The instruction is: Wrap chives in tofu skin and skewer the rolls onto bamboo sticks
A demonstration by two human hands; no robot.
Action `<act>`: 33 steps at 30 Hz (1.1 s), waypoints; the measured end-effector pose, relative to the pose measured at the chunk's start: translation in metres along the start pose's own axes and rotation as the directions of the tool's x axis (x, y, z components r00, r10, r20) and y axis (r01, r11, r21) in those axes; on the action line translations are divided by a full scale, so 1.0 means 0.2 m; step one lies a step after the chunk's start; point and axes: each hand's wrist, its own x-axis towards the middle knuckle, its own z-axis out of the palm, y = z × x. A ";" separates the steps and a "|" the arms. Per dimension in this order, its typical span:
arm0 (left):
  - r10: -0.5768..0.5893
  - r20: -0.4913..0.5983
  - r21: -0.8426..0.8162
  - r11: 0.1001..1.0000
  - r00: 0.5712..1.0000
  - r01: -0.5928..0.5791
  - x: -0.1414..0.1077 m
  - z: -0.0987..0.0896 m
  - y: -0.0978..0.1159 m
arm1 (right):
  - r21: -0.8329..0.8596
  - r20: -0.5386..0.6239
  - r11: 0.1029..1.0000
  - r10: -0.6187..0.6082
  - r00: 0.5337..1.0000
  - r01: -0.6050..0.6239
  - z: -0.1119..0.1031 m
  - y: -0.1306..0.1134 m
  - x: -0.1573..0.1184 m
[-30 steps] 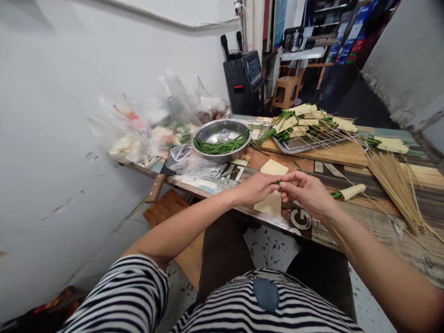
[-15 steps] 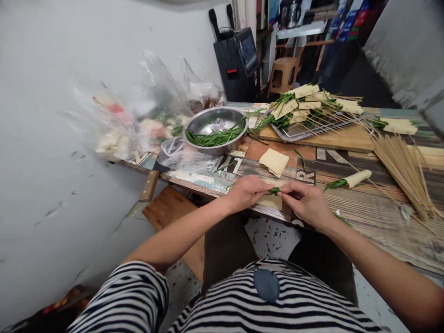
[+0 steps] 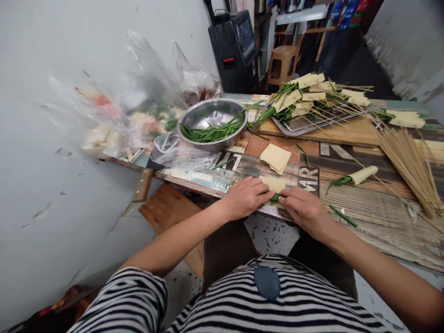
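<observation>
At the near table edge, my left hand (image 3: 249, 198) and my right hand (image 3: 302, 207) are closed around the two ends of a short bundle of green chives (image 3: 276, 197). The bundle lies along the near side of a pale yellow tofu sheet (image 3: 272, 183), which stretches flat behind my fingers. My fingertips hide most of the chives and the sheet's near edge. Just beyond is a small stack of tofu sheets (image 3: 275, 158). To the right of my right hand lies a finished tofu roll (image 3: 363, 175) with chives poking from its left end.
A steel bowl (image 3: 214, 147) of chives stands behind left, beside plastic bags (image 3: 138, 115). A cleaver (image 3: 142, 185) overhangs the left edge. Skewered rolls fill a metal tray (image 3: 294, 131) on a wooden board (image 3: 333, 138). Bamboo skewers (image 3: 409, 171) lie at right.
The chive bundle, held above the sheet before, is now down on its near side. Both hands have lowered and turned knuckles up. The view has tilted slightly downward.
</observation>
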 end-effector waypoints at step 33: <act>-0.059 -0.011 -0.286 0.957 0.998 0.053 0.04 -0.05 0.02 | -0.375 0.307 0.891 -0.142 0.941 0.257 -0.06 -0.03 0.06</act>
